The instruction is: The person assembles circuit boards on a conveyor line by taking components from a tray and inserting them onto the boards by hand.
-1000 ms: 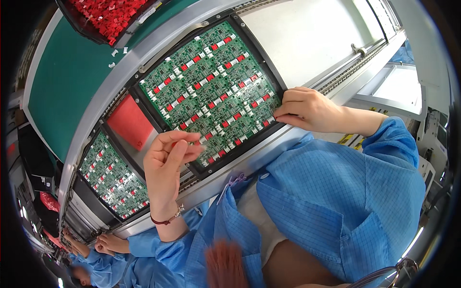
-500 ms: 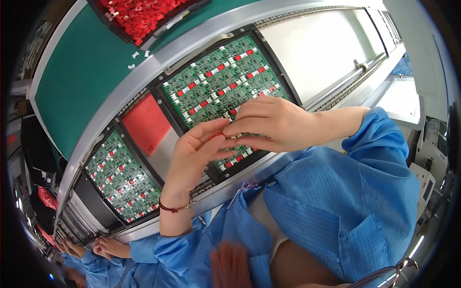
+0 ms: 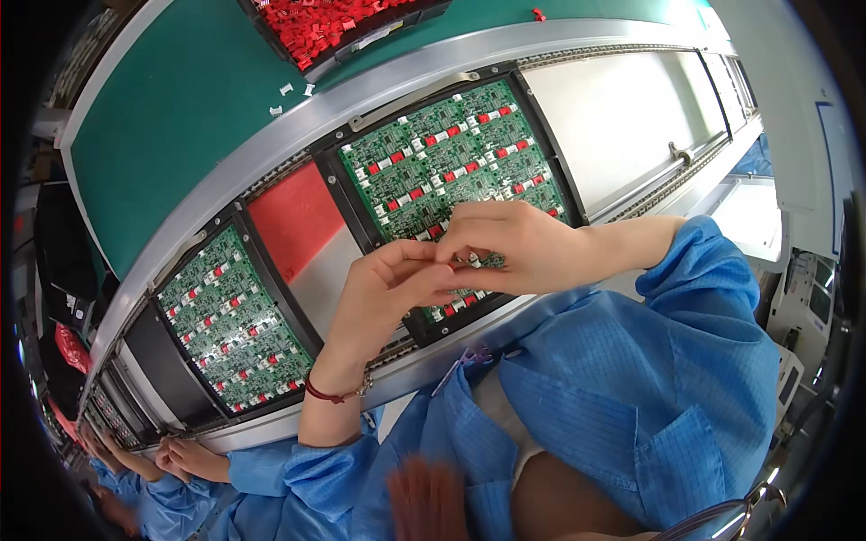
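Observation:
My left hand (image 3: 383, 293) and my right hand (image 3: 519, 248) meet fingertip to fingertip above the near part of a green circuit board panel (image 3: 383, 149). The panel lies in a black frame and carries rows of small red and white connectors. My left fingers are closed around a small red plastic connector (image 3: 451, 268), of which just a speck shows by the thumb tip. The right thumb and fingers are bent into a pinch against the left fingertips; what they grip is hidden.
A second framed board panel (image 3: 236, 320) sits to the left, past a red sheet (image 3: 298, 216) on the rail line. At the back, a black bin (image 3: 383, 34) of red connectors stands on a green mat (image 3: 171, 135) with loose white pieces (image 3: 286, 89). Co-workers' hands (image 3: 185, 458) are at lower left.
The view has shifted, so the panels and bin sit farther right. My hands have drawn tighter together, and the red connector, plain between the left fingers before, is now mostly covered.

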Demonstrator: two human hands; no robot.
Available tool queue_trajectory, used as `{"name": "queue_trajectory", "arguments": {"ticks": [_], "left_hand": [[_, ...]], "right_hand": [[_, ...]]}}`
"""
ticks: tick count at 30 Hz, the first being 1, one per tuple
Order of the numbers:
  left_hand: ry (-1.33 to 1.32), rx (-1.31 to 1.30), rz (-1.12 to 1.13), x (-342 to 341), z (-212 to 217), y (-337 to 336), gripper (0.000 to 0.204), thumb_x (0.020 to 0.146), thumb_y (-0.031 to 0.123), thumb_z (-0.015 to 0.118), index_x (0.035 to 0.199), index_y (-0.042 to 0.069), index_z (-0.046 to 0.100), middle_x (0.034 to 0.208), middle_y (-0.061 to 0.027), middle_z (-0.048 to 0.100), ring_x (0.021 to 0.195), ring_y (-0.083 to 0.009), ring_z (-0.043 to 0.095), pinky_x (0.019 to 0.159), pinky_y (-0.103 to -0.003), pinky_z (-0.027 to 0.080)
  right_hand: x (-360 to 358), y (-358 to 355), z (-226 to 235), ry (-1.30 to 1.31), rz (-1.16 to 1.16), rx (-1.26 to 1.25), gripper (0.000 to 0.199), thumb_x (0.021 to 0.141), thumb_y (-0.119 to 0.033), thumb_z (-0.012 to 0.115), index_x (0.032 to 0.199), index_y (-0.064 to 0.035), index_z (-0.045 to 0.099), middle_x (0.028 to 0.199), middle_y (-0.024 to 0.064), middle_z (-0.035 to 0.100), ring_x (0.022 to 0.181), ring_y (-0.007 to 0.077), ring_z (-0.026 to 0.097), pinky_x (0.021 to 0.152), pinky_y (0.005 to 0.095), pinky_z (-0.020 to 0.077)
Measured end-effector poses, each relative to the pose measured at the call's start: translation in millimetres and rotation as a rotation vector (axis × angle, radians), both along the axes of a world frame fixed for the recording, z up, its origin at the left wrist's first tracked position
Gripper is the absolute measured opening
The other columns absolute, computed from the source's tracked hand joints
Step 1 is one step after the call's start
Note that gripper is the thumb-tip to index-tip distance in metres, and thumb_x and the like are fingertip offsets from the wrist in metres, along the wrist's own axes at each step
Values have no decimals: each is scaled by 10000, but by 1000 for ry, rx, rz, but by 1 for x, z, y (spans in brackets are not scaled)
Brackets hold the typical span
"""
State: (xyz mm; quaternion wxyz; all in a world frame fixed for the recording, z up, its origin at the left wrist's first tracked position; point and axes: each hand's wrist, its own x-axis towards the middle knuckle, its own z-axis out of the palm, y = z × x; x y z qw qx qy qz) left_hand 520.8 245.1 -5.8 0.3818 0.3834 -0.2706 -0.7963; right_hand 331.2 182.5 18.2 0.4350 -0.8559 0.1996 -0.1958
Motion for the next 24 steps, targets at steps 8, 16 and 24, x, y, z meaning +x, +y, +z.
{"name": "queue_trajectory", "arguments": {"ticks": [8,16,24], "left_hand": [[-82,-56,-20,1,-7,4,172,873,65,551,1003,-43,580,939,-124,636,818,-194,646,738,-281,538],[-110,-82,-108,-2,-9,4,249,903,124,525,1052,-67,582,974,-131,636,855,-176,640,762,-253,523],[-115,-166,6,4,-9,6,238,927,47,416,1125,-44,511,1110,-140,577,1058,-198,555,926,-307,444]], "right_hand": [[-5,3,-2,3,-35,-6,188,742,-52,692,875,-57,560,757,47,549,638,161,554,551,260,449],[-9,12,3,46,-60,229,197,770,-12,642,960,-54,610,739,46,556,618,129,539,533,248,443],[-42,1,19,314,-190,303,126,787,-69,668,900,-16,650,786,72,634,613,97,573,556,240,465]]}}
